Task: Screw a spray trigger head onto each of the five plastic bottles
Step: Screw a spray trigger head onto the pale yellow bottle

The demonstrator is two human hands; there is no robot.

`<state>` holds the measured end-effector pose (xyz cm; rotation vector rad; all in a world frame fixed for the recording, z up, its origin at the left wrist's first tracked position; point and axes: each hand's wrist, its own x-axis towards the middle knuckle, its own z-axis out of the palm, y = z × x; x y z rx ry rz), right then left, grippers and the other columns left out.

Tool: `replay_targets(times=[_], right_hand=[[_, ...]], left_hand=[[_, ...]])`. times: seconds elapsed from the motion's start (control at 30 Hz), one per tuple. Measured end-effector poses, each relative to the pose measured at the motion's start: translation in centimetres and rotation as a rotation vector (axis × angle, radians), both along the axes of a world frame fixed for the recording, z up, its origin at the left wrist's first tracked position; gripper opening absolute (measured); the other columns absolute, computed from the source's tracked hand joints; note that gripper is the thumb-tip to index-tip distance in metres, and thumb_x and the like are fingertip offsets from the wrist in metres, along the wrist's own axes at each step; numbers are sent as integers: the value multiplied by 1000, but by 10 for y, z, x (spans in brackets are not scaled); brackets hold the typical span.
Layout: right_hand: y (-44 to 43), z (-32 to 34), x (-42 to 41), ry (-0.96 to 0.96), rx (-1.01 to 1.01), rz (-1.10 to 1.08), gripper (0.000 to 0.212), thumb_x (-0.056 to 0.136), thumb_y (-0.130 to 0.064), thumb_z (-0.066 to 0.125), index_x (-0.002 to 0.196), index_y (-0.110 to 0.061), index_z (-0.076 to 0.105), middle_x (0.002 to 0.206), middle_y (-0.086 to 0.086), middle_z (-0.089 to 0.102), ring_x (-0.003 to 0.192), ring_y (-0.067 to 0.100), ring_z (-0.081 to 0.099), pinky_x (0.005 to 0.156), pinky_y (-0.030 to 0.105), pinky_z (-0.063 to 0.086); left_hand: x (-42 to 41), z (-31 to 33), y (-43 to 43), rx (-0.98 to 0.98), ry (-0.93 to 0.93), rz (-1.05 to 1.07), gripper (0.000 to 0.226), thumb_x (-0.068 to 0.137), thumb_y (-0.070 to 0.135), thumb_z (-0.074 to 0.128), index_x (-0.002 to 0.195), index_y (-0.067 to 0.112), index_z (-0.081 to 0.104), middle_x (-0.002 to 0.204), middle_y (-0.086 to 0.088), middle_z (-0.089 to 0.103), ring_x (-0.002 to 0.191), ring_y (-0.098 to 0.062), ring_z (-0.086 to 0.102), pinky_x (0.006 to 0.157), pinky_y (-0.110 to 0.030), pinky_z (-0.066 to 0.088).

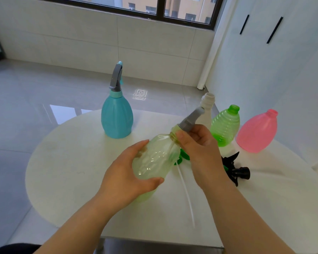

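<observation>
Our left hand [125, 177] gripping the pale green bottle [155, 161], neck tilted to two o'clock, our right hand [198, 146] there pinching the grey trigger head [190, 119]

The left hand [128, 177] holds a tilted pale green bottle [154, 158] above the desk [72, 162], and the right hand [198, 149] grips a grey spray head [191, 120] at its neck. A teal bottle [117, 120] stands capped. White [206, 107], green [226, 125] and pink [257, 131] bottles stand open beside a black spray head [237, 170].
</observation>
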<state>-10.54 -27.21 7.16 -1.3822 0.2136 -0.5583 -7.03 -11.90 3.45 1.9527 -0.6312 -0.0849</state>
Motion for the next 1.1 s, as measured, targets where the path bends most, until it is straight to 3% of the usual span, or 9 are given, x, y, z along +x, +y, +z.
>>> replay_targets(times=[0.17,0.27,0.37,0.53,0.63,0.7,0.9,1.0,1.1], right_hand=[[7,-5,8,68,-9,-210,19,74,-16,67,74,-21,49,63,-10,51,48,-10,51,51,6,42],[-1,-2,6,98,83,12,2,82,-19,57,83,-21,57,71,-8,68,71,-4,65,76,16,51],[-2,-2,5,81,109,136,8,83,-19,56,82,-24,63,75,-12,74,83,3,67,89,28,49],[12,-5,10,67,94,21,20,65,-30,69,79,-24,58,94,18,66,75,10,60,69,17,51],[3,-2,9,23,117,75,30,56,-35,66,82,-22,57,83,4,68,74,7,64,72,20,52],[-6,-2,8,12,119,109,20,68,-24,63,86,-19,56,82,-4,70,78,8,65,79,25,52],[-10,-1,3,-5,110,324,33,60,-31,61,90,-21,55,81,-12,74,89,3,66,84,24,48],[-7,-1,5,-1,110,263,26,65,-26,62,91,-23,59,80,-13,74,86,2,66,81,20,53],[-6,-2,8,16,48,163,14,77,-15,62,86,-25,62,78,-15,74,85,0,66,81,16,52]], left_hand=[[-7,-6,-9,99,-145,113,84,47,47,78,118,52,33,93,44,30,89,4,37,66,-1,25],[-6,-9,-9,126,-200,146,92,47,50,77,127,36,36,104,30,36,92,1,37,68,-2,24],[-8,-12,-11,131,-257,191,92,47,50,78,127,31,37,109,20,39,94,-2,37,73,-7,27],[-15,-12,-18,169,-302,271,93,49,46,81,127,20,40,123,-4,54,102,-14,46,85,-28,33],[-9,-5,-6,82,-131,13,84,55,55,73,123,47,25,124,20,40,108,4,39,96,-11,26],[5,0,7,-53,116,-173,61,66,50,68,112,54,28,120,29,38,109,15,40,84,5,29],[28,-7,22,-7,367,-381,79,56,32,71,124,40,32,123,22,46,106,12,50,77,-2,43],[21,-12,16,-60,307,-296,74,48,32,77,110,44,40,113,18,52,96,11,54,72,2,40],[0,-28,1,-25,74,39,93,47,31,87,123,36,34,116,17,41,103,-1,43,85,1,31]])
